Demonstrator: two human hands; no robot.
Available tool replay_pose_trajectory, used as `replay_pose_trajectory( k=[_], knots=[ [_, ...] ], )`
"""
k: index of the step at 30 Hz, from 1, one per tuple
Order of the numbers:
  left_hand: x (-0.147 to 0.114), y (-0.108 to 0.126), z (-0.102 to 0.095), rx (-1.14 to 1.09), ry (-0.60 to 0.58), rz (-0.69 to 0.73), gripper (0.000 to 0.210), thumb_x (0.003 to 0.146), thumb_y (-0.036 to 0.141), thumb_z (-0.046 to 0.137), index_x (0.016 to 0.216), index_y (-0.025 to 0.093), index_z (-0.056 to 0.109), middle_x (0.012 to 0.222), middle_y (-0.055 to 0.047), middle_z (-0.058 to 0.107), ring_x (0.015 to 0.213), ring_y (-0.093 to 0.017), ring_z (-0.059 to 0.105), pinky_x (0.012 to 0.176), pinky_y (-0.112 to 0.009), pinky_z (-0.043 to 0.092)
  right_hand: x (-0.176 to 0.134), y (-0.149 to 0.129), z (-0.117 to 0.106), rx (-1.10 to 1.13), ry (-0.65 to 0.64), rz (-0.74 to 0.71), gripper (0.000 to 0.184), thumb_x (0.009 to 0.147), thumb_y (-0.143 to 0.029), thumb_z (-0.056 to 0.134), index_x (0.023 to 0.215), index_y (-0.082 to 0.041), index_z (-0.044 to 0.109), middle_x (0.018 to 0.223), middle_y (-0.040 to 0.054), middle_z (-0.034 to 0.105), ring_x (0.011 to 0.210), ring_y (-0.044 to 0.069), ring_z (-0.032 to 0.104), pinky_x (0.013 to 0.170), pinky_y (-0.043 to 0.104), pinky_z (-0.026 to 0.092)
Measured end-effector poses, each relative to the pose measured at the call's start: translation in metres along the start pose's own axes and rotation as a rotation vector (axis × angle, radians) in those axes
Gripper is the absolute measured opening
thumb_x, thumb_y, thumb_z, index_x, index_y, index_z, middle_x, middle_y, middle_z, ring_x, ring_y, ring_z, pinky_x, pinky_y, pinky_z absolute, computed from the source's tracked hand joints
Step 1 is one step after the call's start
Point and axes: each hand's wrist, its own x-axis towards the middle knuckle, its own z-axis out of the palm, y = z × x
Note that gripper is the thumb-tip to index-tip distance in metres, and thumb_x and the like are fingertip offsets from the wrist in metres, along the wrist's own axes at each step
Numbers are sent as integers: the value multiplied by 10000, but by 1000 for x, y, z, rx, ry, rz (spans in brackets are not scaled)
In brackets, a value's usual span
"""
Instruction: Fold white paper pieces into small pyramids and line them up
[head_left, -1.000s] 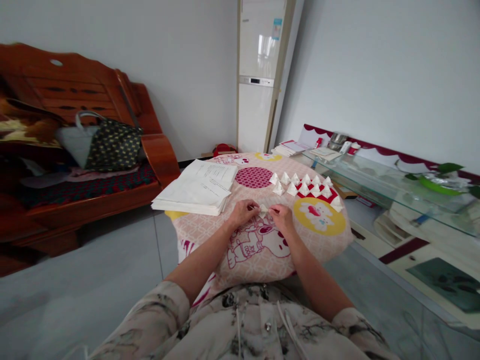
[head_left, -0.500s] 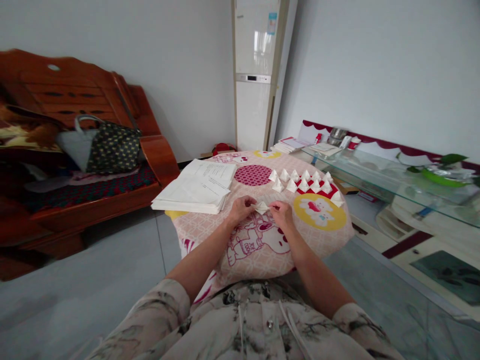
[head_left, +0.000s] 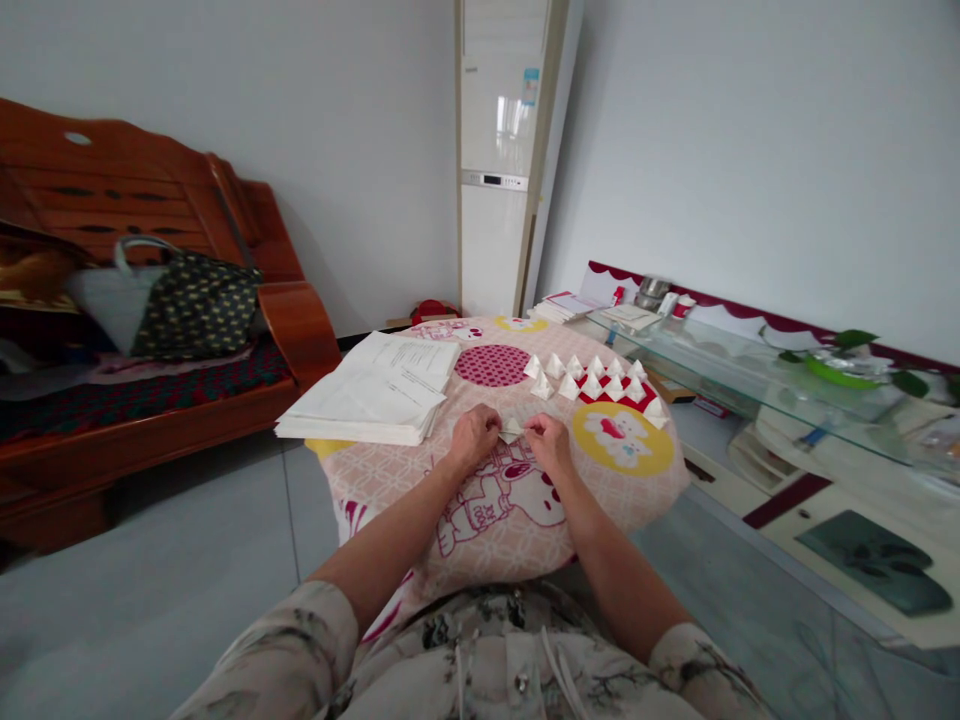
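Note:
Between my two hands is a small piece of folded white paper (head_left: 511,428), held just over the patterned tablecloth (head_left: 390,470). My left hand (head_left: 477,436) pinches its left side with thumb and fingertips. On the opposite side, my right hand (head_left: 547,441) pinches the right edge the same way. The fingers partly cover the paper, so its exact folds are hard to make out. Beyond my right hand stand several small folded paper pyramids (head_left: 592,386) in rows, some over a red patch of the cloth.
A thick stack of printed white sheets (head_left: 367,392) lies at the table's left. To the right is a glass-topped cabinet (head_left: 720,385) with a green dish (head_left: 844,372). A wooden sofa (head_left: 292,330) holding bags stands left; a tall white air conditioner (head_left: 491,240) stands behind.
The camera view has turned slightly right and up, so the scene sits lower and further left. Both hands still pinch the folded paper, which now looks tilted differently between the fingers.

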Motion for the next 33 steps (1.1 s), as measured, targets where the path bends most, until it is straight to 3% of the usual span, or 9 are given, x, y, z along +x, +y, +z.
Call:
replay_pose_trajectory(
  k=[5, 11, 20, 33],
  knots=[
    [3, 1, 1, 16, -5, -46, 282, 794, 34, 585, 933, 158, 796, 999, -79, 772, 951, -201, 697, 913, -300, 524, -1, -3, 0, -38, -7, -11, 97, 701, -180, 592, 716, -220, 678, 670, 19, 696, 654, 204, 631, 671, 299, 495],
    [5, 3, 0, -7, -57, -121, 321, 770, 62, 648, 1039, 132, 808, 1000, -93, 785, 832, -185, 704, 841, -286, 552, -1, -6, -2, -51, -42, -3, 100, 698, -188, 593, 735, -218, 681, 695, 18, 704, 673, 204, 635, 689, 302, 495],
    [7, -2, 0, -72, -68, -150, 324, 746, 43, 641, 1003, 133, 817, 942, -77, 800, 859, -181, 718, 843, -270, 550, -4, -5, -6, -27, -58, 8, 145, 682, -177, 578, 767, -213, 690, 698, 13, 709, 680, 201, 650, 676, 291, 487],
    [8, -2, 5, 14, -76, -89, 354, 742, 7, 602, 991, 157, 804, 984, -74, 791, 914, -202, 718, 913, -317, 559, -4, -2, -6, 8, -75, 26, 204, 685, -174, 591, 819, -215, 738, 685, -2, 718, 660, 196, 659, 668, 292, 522]
  ],
)
